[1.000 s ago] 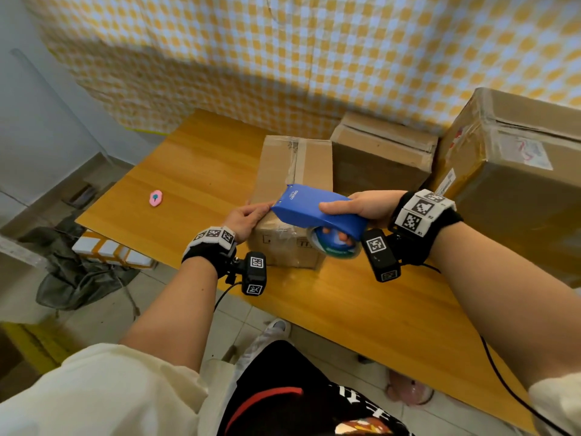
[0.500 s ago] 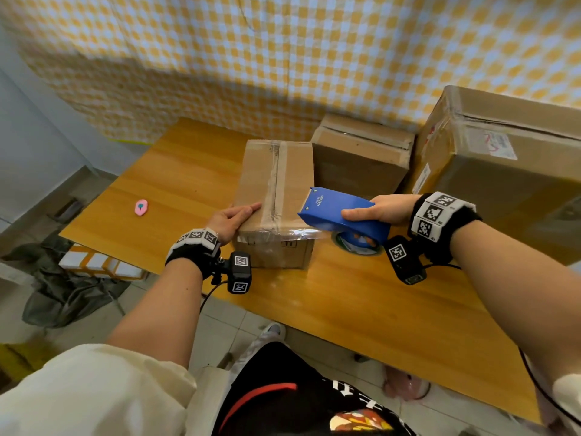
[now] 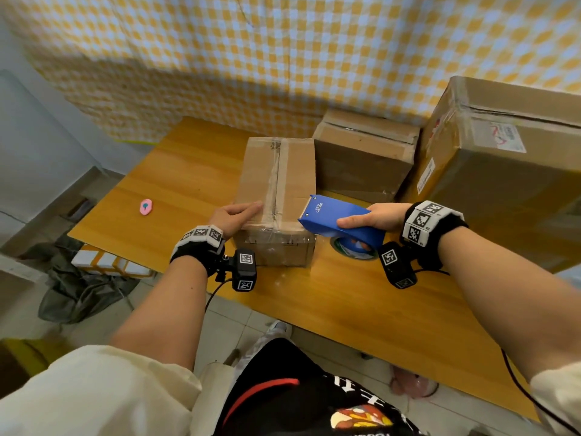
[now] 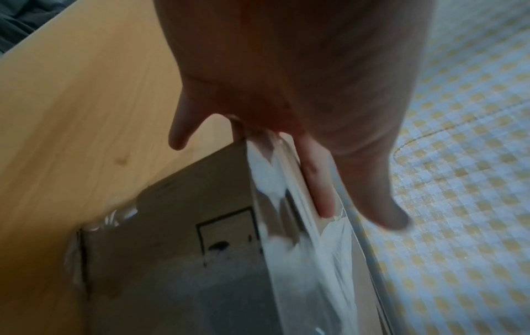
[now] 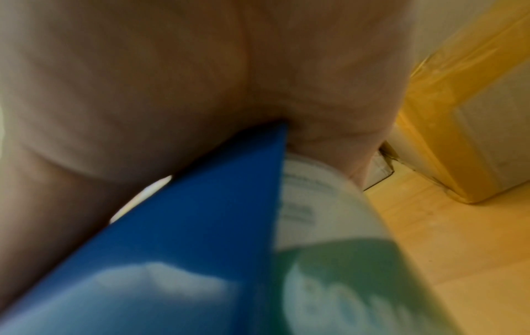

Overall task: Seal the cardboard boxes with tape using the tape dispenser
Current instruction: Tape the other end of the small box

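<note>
A small cardboard box stands on the wooden table, with clear tape along its top seam and over its near edge. My left hand rests flat on the box's near left top corner, fingers straight; the left wrist view has those fingers lying on the taped edge of the box. My right hand grips the blue tape dispenser at the box's near right corner, its mouth on the box top. The tape roll sits under the dispenser.
A medium cardboard box stands behind, and a large one at the right, close to my right wrist. A small pink object lies at the table's left. A checked cloth covers the wall behind. Dark fabric lies on the floor at left.
The dispenser has moved from over the box's near middle to its near right corner, leaving tape across the near edge. My left hand stays on the left corner.
</note>
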